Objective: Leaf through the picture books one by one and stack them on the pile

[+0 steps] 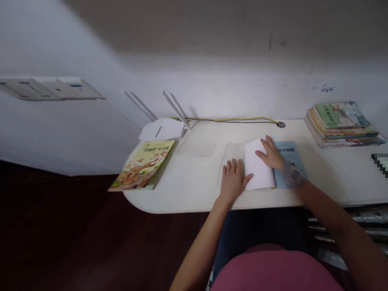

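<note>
A thin book with a blue cover (pixel 290 155) lies on the white desk in front of me, its white page or inner side (pixel 257 163) facing up on the left. A clear plastic sheet (pixel 235 150) sticks out beyond its left edge. My left hand (pixel 233 180) rests flat on this sheet, fingers spread, with the thumb at the white page's edge. My right hand (pixel 270 152), with a pale band on the wrist, lies over the white page and the blue cover with fingers stretched out. Neither hand grips anything I can see.
A yellow-green picture book (pixel 141 167) overhangs the desk's left edge, beside a white router (pixel 162 129) with antennas. Another clear sheet (pixel 197 146) lies nearby. Cables run along the wall to a desk hole (pixel 281 125). Books are stacked (pixel 342 125) at right, near a pixelated object (pixel 381 162).
</note>
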`<state>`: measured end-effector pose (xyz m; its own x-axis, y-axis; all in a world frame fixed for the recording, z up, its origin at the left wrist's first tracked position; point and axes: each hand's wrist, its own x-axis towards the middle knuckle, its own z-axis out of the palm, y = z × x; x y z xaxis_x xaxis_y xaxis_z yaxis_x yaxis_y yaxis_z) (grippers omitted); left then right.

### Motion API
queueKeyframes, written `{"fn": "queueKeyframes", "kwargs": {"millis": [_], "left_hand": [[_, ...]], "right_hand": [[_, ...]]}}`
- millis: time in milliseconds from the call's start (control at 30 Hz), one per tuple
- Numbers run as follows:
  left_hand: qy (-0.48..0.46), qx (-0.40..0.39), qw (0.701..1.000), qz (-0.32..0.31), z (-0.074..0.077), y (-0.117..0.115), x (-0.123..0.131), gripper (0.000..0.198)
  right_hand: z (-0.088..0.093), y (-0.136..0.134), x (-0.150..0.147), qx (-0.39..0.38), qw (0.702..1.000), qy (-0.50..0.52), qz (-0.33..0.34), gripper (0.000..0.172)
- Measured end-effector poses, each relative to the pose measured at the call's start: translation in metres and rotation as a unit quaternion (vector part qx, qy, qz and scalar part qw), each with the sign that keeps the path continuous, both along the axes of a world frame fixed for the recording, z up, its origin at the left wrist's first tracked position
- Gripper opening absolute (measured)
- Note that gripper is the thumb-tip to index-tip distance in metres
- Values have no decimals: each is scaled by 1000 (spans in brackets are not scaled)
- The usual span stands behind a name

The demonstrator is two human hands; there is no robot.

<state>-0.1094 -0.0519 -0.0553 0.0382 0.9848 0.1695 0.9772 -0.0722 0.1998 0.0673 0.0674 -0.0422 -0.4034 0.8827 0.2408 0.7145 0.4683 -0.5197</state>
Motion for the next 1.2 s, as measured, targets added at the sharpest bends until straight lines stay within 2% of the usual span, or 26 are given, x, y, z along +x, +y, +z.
{"fn": "queueKeyframes", "kwargs": {"millis": [133,267,367,633,967,1100,1200], "left_hand": [[5,3,1000,-1,-1,0,-1,79],[10,5,1000,-4,-3,-1,-3,80],[12,7,1000,-8,-4,-1,-4,80],[32,8,999,-7,-3,0,-2,79],[-10,9,1000,-19,-6,1,-6,76],[-12,4,1000,-20,-3,-1,-6,76],[-10,4,1000,-23,-2,-6,-18,77]], "right_hand": [[-6,-27,13,-30,999,2,31,76],[-14,-41,14,-13,999,-16,50,77],[-13,-44,8,1,998,-46,50,75],[2,-52,-10,23,991,-125,32,73],[-2,-49,-1,35,988,-120,95,63],[0,-49,-2,33,989,-117,81,67],[-2,-51,5,30,991,-106,73,71]]}}
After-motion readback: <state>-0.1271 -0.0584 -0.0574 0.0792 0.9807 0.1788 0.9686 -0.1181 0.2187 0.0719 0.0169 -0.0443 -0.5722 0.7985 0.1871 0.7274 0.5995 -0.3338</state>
